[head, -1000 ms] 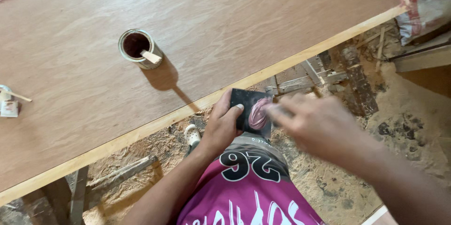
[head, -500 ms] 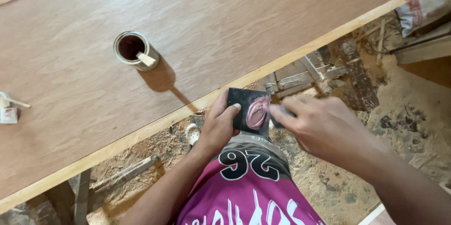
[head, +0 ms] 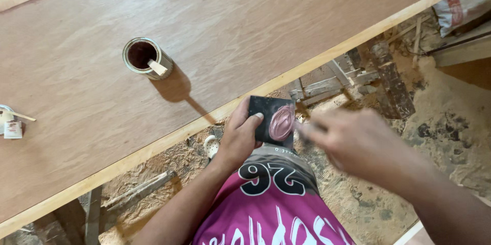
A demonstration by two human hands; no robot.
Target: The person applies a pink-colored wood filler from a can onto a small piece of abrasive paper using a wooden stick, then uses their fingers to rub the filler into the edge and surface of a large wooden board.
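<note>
A small dark square pad smeared with pinkish-brown paste [head: 273,121] was gripped by the left hand [head: 240,137] beside the desk [head: 286,30] edge; right hand [head: 358,142], blurred, grasp unclear, nearest the pad's right side.

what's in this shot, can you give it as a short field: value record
left hand: left hand holds a dark square board by its left edge
on board: pinkish putty blob
right hand: right hand, blurred, at the board's right edge; its grip cannot be told
panel: large plywood sheet with a pale edge strip
on panel: open tin of dark liquid with a stick in it
floor: sawdust and wood scraps
</note>
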